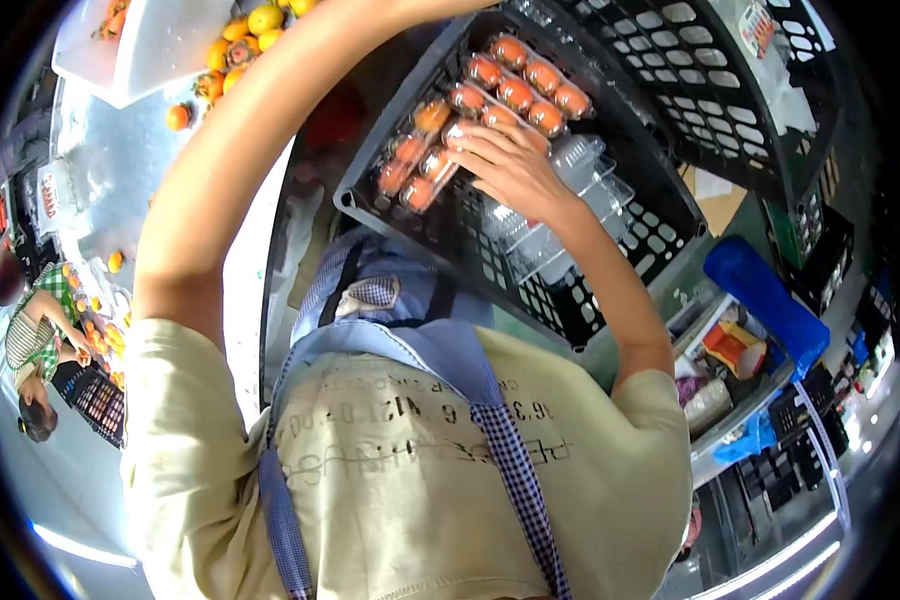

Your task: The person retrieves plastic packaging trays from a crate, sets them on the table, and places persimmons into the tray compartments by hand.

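My right hand reaches into a black plastic crate, palm down. Its fingers are stretched out and slightly apart, lying over a clear plastic pack of orange-red fruits at the crate's near left end. These fruits look like persimmons. Another clear pack of the same fruits lies beside it, farther back. Right of my hand, clear plastic packs with no fruit visible lie in the crate, partly hidden by my forearm. My left arm stretches up past the top edge, so the left hand is out of view.
A second black crate stands tilted at the back right. Loose persimmons and a white bin sit on the metal table at left. Another person works beyond it. A blue roll-shaped object lies at right.
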The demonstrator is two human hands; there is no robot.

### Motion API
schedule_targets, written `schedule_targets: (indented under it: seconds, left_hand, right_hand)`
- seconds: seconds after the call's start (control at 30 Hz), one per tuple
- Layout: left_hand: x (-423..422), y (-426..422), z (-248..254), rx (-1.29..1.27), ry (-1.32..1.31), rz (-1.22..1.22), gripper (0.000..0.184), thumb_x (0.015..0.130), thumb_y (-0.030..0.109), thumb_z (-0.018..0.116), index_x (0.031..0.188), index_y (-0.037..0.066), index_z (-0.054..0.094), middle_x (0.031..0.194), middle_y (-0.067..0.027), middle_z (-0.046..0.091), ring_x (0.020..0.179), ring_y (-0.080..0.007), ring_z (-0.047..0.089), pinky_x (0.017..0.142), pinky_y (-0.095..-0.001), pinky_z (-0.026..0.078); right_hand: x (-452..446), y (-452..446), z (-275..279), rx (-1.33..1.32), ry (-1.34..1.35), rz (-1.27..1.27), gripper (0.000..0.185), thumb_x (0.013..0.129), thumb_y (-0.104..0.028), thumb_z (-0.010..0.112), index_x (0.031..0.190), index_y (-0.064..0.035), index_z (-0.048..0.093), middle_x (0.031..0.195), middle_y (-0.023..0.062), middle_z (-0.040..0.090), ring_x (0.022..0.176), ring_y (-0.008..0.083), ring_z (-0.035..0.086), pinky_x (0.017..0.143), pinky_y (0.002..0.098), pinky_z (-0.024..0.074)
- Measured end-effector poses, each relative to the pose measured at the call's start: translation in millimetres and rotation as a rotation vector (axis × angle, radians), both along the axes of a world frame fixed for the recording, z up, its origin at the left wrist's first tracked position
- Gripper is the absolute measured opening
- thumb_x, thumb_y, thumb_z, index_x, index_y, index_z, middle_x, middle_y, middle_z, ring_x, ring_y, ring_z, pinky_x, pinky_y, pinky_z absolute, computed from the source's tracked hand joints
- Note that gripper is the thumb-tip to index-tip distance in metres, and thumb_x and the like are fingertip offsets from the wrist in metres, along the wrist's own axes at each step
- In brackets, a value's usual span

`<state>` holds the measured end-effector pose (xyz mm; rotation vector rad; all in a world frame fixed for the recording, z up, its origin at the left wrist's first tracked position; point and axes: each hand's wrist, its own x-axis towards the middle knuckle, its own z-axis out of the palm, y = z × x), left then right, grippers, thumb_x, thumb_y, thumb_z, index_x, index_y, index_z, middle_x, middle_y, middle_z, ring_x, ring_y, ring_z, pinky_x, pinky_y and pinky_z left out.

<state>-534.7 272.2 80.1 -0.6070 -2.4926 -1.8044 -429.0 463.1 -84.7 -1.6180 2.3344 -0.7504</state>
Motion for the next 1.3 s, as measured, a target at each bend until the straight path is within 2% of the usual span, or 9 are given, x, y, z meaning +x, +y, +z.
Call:
schedule_targets:
  seconds: [0.03, 0.1, 0.17, 0.4, 0.5, 0.63, 0.9, 1.2, 1.3]
  left_hand:
    - [26, -17, -4, -0.024, -0.14, 0.004, 0.026, 0.086, 0.018, 0.057, 0.108, 0.002, 0.06, 0.102, -0.0137, 0.063, 0.092, -0.0213, 0.06, 0.082, -0.0321, 0.048]
    - [75, -59, -38, -0.176, -0.34, 0.035, 0.04, 0.089, 0.02, 0.058, 0.127, 0.008, 0.05, 0.116, -0.0095, 0.059, 0.104, -0.0161, 0.056, 0.088, -0.0285, 0.046]
    - [127, -60, -48, -0.002, -0.293, 0.164, 0.02, 0.091, 0.008, 0.054, 0.109, 0.003, 0.061, 0.094, -0.0006, 0.064, 0.085, -0.0051, 0.057, 0.078, -0.0199, 0.046]
    - [224, -66, -75, 0.171, -0.618, 0.365, 0.017, 0.091, 0.008, 0.054, 0.106, 0.001, 0.059, 0.093, -0.0004, 0.06, 0.083, -0.0062, 0.053, 0.077, -0.0204, 0.045]
    - [248, -72, -76, 0.26, -0.626, 0.455, 0.016, 0.091, 0.008, 0.054, 0.105, 0.001, 0.06, 0.092, -0.0008, 0.06, 0.082, -0.0068, 0.054, 0.076, -0.0208, 0.045]
    - [271, -81, -76, 0.267, -0.61, 0.583, 0.016, 0.091, 0.006, 0.054, 0.104, 0.0, 0.06, 0.091, -0.0019, 0.061, 0.083, -0.0071, 0.055, 0.076, -0.0211, 0.046]
    - [322, -92, -69, 0.263, -0.577, 0.79, 0.016, 0.089, 0.004, 0.054, 0.103, -0.001, 0.061, 0.092, -0.0044, 0.063, 0.087, -0.0099, 0.059, 0.081, -0.024, 0.047]
    - [400, -99, -71, 0.305, -0.559, 1.035, 0.018, 0.09, 0.009, 0.056, 0.105, 0.001, 0.061, 0.091, -0.0042, 0.063, 0.081, -0.009, 0.057, 0.075, -0.0223, 0.047]
    - [420, -98, -78, 0.369, -0.528, 1.109, 0.018, 0.089, 0.008, 0.056, 0.105, 0.001, 0.061, 0.089, -0.004, 0.063, 0.078, -0.0082, 0.056, 0.073, -0.0221, 0.046]
  right_hand:
    - [5, -3, -11, 0.046, 0.038, 0.035, 0.055, 0.07, -0.013, 0.071, 0.121, -0.0106, 0.052, 0.128, 0.003, 0.049, 0.123, 0.0205, 0.042, 0.102, 0.0389, 0.03]
    - [8, -2, -7, 0.062, 0.028, 0.022, 0.057, 0.069, -0.012, 0.071, 0.122, -0.0108, 0.051, 0.13, 0.0026, 0.048, 0.125, 0.0204, 0.039, 0.104, 0.0407, 0.0274]
    - [13, 2, -8, 0.081, 0.16, 0.053, 0.058, 0.068, -0.012, 0.071, 0.123, -0.0126, 0.05, 0.127, 0.0018, 0.049, 0.121, 0.0206, 0.043, 0.101, 0.04, 0.0296]
    - [22, -9, -13, 0.157, 0.213, 0.05, 0.056, 0.065, -0.017, 0.075, 0.118, -0.0165, 0.054, 0.106, 0.0026, 0.053, 0.101, 0.0193, 0.05, 0.085, 0.0374, 0.0349]
    - [21, -16, -11, 0.174, 0.224, 0.083, 0.055, 0.065, -0.017, 0.075, 0.116, -0.0154, 0.054, 0.108, 0.0032, 0.051, 0.104, 0.0208, 0.048, 0.089, 0.0384, 0.0347]
    - [16, -34, -15, 0.013, 0.301, 0.15, 0.03, 0.072, -0.014, 0.06, 0.101, -0.0088, 0.056, 0.101, 0.0049, 0.055, 0.101, 0.0218, 0.049, 0.088, 0.037, 0.037]
    - [17, -45, -14, 0.106, 0.381, 0.207, 0.031, 0.077, -0.014, 0.053, 0.108, -0.0105, 0.056, 0.094, 0.0055, 0.052, 0.094, 0.0223, 0.049, 0.083, 0.0346, 0.0382]
    - [23, -49, -18, 0.062, 0.429, 0.339, 0.033, 0.078, -0.012, 0.051, 0.11, -0.015, 0.058, 0.113, 0.0046, 0.055, 0.105, 0.0217, 0.05, 0.088, 0.0374, 0.0364]
    - [24, -53, -23, 0.062, 0.393, 0.344, 0.032, 0.078, -0.011, 0.051, 0.109, -0.0148, 0.058, 0.11, 0.0043, 0.056, 0.103, 0.0217, 0.051, 0.089, 0.0374, 0.036]
